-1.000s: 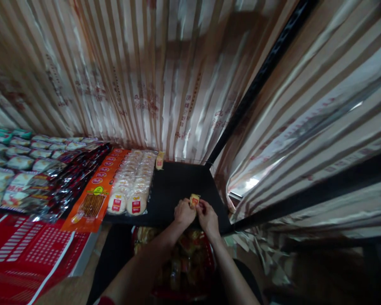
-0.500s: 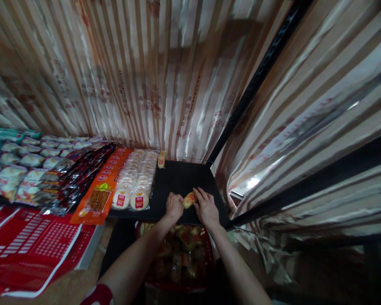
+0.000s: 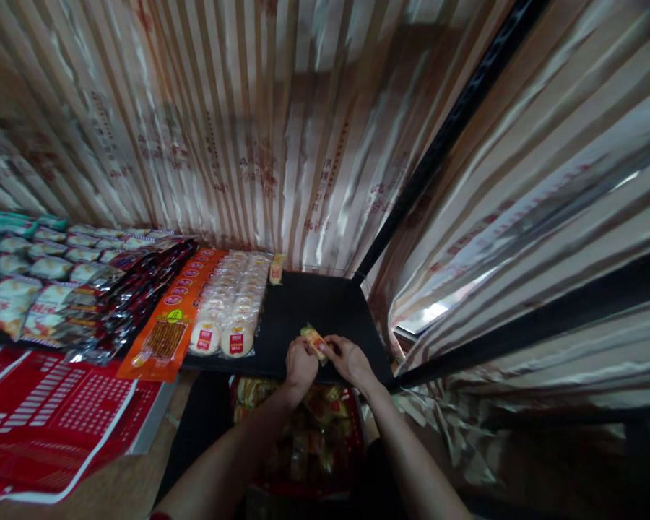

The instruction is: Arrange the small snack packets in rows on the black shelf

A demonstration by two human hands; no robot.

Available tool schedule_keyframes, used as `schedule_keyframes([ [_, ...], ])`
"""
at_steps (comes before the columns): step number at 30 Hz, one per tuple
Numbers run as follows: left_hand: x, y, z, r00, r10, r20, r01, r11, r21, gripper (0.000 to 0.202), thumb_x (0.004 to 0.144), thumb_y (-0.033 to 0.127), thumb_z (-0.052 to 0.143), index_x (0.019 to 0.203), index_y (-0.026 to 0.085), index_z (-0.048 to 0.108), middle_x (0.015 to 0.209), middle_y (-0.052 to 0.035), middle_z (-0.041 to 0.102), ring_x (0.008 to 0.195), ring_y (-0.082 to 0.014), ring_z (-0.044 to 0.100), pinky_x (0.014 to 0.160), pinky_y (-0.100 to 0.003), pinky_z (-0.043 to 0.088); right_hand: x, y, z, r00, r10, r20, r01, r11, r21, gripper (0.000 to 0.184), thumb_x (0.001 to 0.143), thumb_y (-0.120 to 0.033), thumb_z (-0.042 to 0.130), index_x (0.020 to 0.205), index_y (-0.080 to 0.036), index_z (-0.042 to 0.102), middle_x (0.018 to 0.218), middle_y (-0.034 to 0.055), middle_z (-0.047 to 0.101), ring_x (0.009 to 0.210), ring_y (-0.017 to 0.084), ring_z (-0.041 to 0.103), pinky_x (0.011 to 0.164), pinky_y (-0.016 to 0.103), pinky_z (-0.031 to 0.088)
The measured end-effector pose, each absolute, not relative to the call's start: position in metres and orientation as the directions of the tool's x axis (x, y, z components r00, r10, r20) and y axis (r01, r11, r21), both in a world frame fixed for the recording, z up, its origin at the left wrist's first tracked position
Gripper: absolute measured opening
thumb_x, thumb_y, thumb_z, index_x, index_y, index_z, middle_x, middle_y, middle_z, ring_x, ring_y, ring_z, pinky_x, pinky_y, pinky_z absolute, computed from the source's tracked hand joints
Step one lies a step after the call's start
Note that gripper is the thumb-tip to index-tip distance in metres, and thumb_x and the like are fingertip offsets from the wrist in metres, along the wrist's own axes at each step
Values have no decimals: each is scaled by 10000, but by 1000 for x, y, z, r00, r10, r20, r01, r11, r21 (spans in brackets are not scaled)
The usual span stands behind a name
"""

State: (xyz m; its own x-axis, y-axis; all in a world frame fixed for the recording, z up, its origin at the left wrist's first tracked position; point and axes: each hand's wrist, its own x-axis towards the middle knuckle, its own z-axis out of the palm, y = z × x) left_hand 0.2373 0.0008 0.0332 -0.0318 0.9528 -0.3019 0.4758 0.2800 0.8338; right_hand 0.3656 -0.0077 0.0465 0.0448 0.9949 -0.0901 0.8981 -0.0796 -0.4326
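Both my hands meet over the front of a black shelf. Between them is a small yellow snack packet, tilted, its far end pointing up-left. My left hand is curled with its fingers pinched on the packet's near end. My right hand grips the same packet from the right with thumb and fingers. A second small yellow packet stands at the back of the shelf against the curtain.
Rows of round white cakes with red labels fill the shelf's left part, beside orange packets and dark and pale snack bags. A red basket of snacks sits below my arms. Striped plastic curtains hang behind and right.
The packet has turned from upright to tilted up-left. My right hand went from spread beside it to gripping it. Both hands shifted slightly forward on the shelf.
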Motion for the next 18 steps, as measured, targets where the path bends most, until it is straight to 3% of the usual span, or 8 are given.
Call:
schedule_keyframes([
  [4, 239, 8, 33, -36, 951, -306, 456, 288, 842, 249, 780, 173, 529, 1016, 190, 607, 1004, -52, 659, 925, -150, 614, 794, -222, 456, 366, 0, 39, 99, 989, -112, 833, -144, -534, 229, 798, -371, 496, 838, -203, 648, 693, 20, 629, 640, 151, 580, 588, 239, 375],
  [7, 236, 15, 36, -64, 950, -307, 448, 302, 841, 234, 779, 171, 524, 998, 189, 606, 1040, -56, 647, 950, -151, 606, 807, -222, 442, 358, 7, 36, 182, 976, -124, 707, -217, -673, 163, 717, -364, 573, 711, -208, 620, 613, -10, 601, 567, 127, 544, 540, 222, 367],
  [10, 230, 24, 42, -86, 955, -282, 419, 292, 860, 252, 790, 156, 495, 1023, 183, 587, 1066, -63, 634, 981, -148, 594, 829, -224, 432, 343, 16, 35, 237, 958, -159, 471, -256, -844, 190, 657, -386, 606, 726, -210, 585, 626, -23, 595, 552, 117, 540, 511, 211, 382],
  [13, 221, 37, 50, -117, 964, -237, 422, 265, 867, 273, 801, 164, 486, 1060, 170, 573, 1106, -87, 612, 1021, -167, 576, 865, -249, 426, 325, 34, 35, 220, 953, -208, 269, -264, -926, 245, 617, -412, 619, 740, -211, 553, 635, -17, 593, 528, 124, 538, 482, 222, 394],
  [18, 214, 67, 55, -221, 964, -147, 431, 232, 872, 325, 809, 149, 468, 1119, 135, 565, 1172, -120, 587, 1123, -201, 521, 965, -293, 383, 298, 82, 22, 281, 955, -90, 257, -165, -952, 216, 623, -388, 586, 749, -217, 550, 707, 12, 640, 633, 157, 587, 595, 266, 455],
])
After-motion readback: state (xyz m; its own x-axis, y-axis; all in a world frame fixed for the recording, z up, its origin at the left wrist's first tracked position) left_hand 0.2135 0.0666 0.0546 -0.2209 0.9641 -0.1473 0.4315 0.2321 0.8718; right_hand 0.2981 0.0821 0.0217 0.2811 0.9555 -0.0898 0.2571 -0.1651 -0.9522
